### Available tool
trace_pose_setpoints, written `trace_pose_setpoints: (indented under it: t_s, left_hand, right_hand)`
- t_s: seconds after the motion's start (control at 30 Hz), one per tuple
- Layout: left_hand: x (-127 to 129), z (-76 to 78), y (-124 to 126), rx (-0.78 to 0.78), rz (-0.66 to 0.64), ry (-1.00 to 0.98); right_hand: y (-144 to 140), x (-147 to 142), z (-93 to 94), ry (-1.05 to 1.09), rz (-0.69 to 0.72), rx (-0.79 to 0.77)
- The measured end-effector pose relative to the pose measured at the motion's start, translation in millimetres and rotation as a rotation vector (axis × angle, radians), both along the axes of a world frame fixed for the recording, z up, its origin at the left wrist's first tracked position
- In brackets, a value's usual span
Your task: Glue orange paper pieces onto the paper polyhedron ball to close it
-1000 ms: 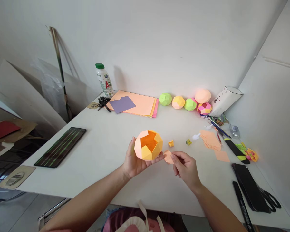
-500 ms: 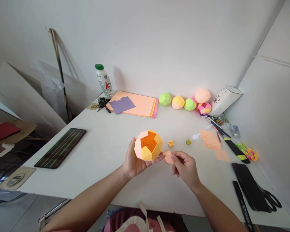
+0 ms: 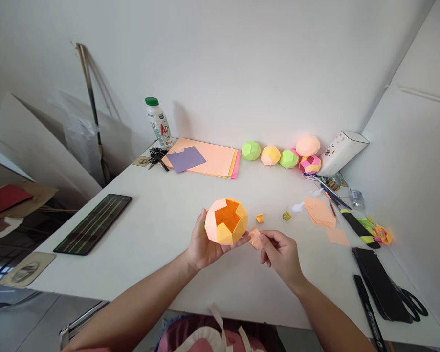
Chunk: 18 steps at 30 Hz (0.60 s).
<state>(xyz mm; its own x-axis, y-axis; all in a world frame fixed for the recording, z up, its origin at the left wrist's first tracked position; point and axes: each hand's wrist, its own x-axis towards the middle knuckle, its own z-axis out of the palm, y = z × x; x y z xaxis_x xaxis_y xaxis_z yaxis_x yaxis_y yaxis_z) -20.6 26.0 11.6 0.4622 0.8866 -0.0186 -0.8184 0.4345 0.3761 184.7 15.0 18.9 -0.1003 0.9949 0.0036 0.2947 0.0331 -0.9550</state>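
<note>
Cupped in my left hand point(image 3: 201, 247) is a faceted paper ball point(image 3: 225, 237), pale pink on the left and yellow-orange on the right. Its top is open, so the orange inside shows. My right hand point(image 3: 284, 256) pinches a small folded peach paper piece point(image 3: 255, 238) between thumb and fingers. That piece is close beside the ball, by my left fingertips; whether they touch it I cannot tell. A little folded yellow-orange paper piece point(image 3: 260, 218) lies on the table just beyond my right hand.
Several finished paper balls point(image 3: 270, 155) line the wall. Paper sheets point(image 3: 212, 159) and a bottle point(image 3: 158, 124) stand back left; a tablet-like device point(image 3: 93, 225) lies left. At right are loose peach papers point(image 3: 319, 212), a cutter point(image 3: 357, 227), a black case point(image 3: 379, 283), scissors point(image 3: 407, 300) and a marker point(image 3: 368, 310).
The paper ball appears very slightly further right, along with the whole view. Both hands keep the same hold and nearly the same position.
</note>
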Motion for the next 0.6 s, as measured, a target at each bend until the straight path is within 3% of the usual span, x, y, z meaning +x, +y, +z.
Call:
trace_pose_setpoints:
  t_s: [0.33, 0.6]
  left_hand:
    - [-1, 1.5, 1, -0.039, 0.011, -0.017]
    - [-1, 2.7, 1, -0.044, 0.01, -0.029]
  right_hand:
    - [11, 6, -2.5, 0.18, 0.071, -0.305]
    - [16, 6, -2.3, 0.255, 0.116, -0.395]
